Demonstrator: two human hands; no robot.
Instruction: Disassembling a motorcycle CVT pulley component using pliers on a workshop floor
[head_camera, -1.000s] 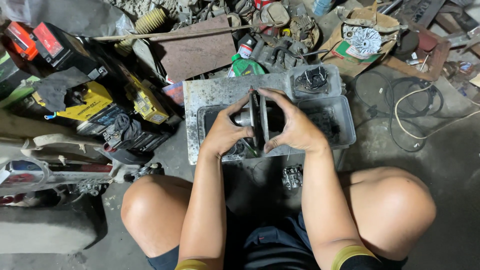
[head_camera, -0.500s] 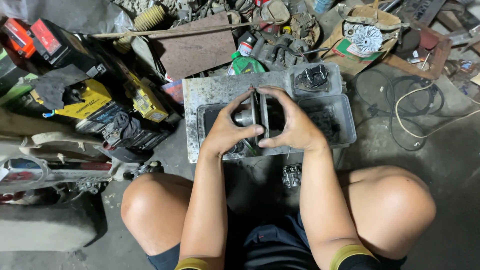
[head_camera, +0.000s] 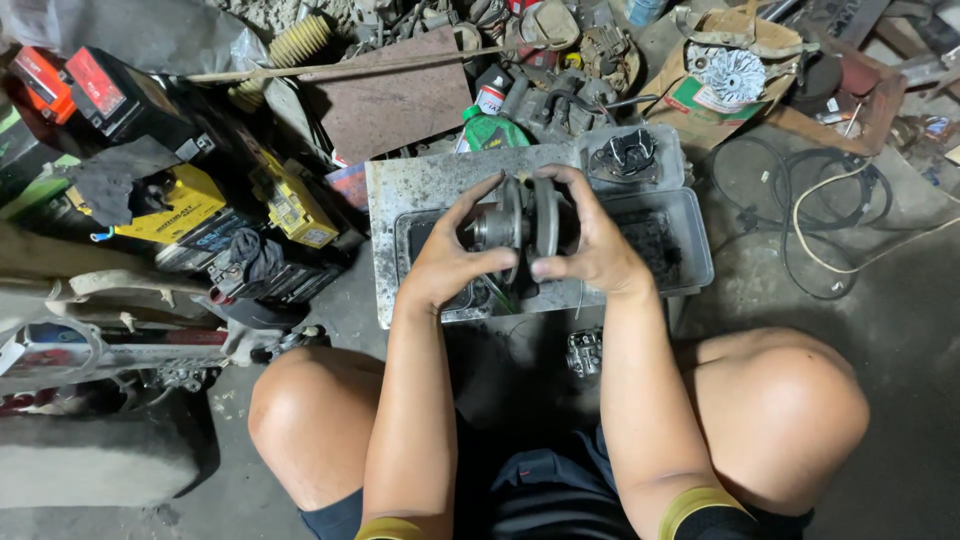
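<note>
A cluttered repair workshop, probably for motorcycles: batteries (head_camera: 180, 205) left of the greasy metal tray (head_camera: 690, 250), engine parts (head_camera: 560, 95) and cables (head_camera: 800, 200) behind it.

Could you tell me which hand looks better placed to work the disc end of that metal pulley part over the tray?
Probably the right hand: its fingers wrap the disc end of the metal pulley part, while the left hand cradles the hub end, steadying it above the grey tray.

Both forearms forward, left hand (head_camera: 447, 262) and right hand (head_camera: 592, 243) in facing curled grip.
</note>
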